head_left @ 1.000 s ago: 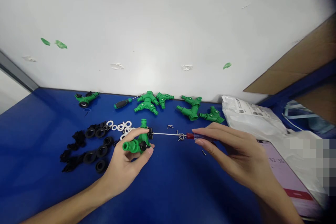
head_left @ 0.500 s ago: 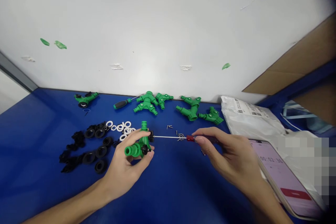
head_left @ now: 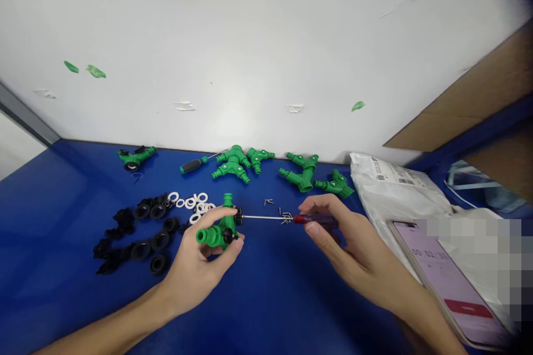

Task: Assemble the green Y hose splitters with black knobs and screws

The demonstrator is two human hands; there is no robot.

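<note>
My left hand (head_left: 204, 263) is closed around a green Y-shaped hose connector (head_left: 214, 234) that has black knobs on its branches. Thumb and fingers press on it near the black knob (head_left: 239, 216) that faces right. Between the thumb and fingers of my right hand (head_left: 353, 249) lies a screwdriver (head_left: 316, 221) with a dark translucent handle and red collar. Its thin shaft runs level to the left, and the tip meets that knob. Several small screws (head_left: 285, 217) lie on the blue table just behind the shaft.
Black rings and knobs (head_left: 141, 249) and white washers (head_left: 202, 208) lie left of my hands. More green connectors (head_left: 297, 177) and a second screwdriver (head_left: 194, 165) rest along the white wall. A phone (head_left: 449, 283) showing a timer and white plastic bags (head_left: 387, 194) are at right.
My right hand has shifted its grip, its fingers now more open around the screwdriver, showing more of the handle. The connector and left hand have barely moved.
</note>
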